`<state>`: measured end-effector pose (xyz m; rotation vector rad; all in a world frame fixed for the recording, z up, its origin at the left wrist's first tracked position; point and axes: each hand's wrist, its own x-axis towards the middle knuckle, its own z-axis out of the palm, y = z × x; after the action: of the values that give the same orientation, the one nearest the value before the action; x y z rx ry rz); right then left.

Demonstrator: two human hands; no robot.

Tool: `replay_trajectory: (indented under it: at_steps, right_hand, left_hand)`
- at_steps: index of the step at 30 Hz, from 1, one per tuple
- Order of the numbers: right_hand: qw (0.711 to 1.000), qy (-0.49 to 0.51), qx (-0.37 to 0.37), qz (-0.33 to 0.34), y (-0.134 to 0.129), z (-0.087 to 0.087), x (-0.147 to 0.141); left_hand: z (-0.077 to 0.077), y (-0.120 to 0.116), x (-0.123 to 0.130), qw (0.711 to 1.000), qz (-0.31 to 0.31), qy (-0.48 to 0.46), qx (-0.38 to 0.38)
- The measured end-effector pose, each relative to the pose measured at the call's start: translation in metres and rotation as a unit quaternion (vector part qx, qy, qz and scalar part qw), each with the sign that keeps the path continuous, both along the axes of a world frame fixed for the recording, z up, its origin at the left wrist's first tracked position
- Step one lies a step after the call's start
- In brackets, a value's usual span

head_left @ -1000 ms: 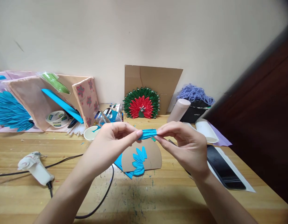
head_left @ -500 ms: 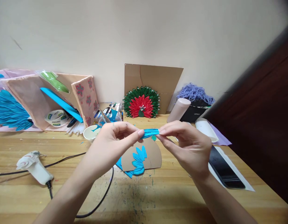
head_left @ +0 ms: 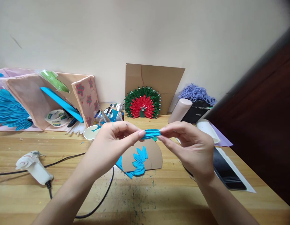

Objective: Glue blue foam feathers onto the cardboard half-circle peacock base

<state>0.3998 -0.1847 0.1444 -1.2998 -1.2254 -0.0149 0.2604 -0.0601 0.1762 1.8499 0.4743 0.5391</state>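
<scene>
A small pleated piece of blue ribbon (head_left: pixel 152 133) is stretched level between my two hands, above the table. My left hand (head_left: pixel 119 137) pinches its left end between thumb and fingers. At the other end, my right hand (head_left: pixel 190 143) pinches it with thumb and forefinger. Below them lies a rounded cardboard piece (head_left: pixel 155 156), with several blue ribbon petals (head_left: pixel 139 159) fanned out on it. More blue ribbon sticks out from beneath the cardboard's left side.
A white glue gun (head_left: pixel 34 167) with a black cable lies at left. A paper cup (head_left: pixel 89 132) stands behind my left hand. At right is a phone (head_left: pixel 229 172). Against the wall stand a red and green petal peacock (head_left: pixel 142 104) and a pink box (head_left: pixel 85 97).
Both hands keep their pinch on the blue ribbon piece. My right hand has shifted very slightly to the right; otherwise the scene looks the same.
</scene>
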Motion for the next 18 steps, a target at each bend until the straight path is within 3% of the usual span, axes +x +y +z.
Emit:
replay_trajectory:
  at_steps: [18]
  right_hand:
    - [0.999, 0.021, -0.016, 0.024, 0.0000, 0.0000, 0.0023]
  left_hand:
    - [-0.0011, -0.0010, 0.0005, 0.999, 0.019, -0.016, 0.024]
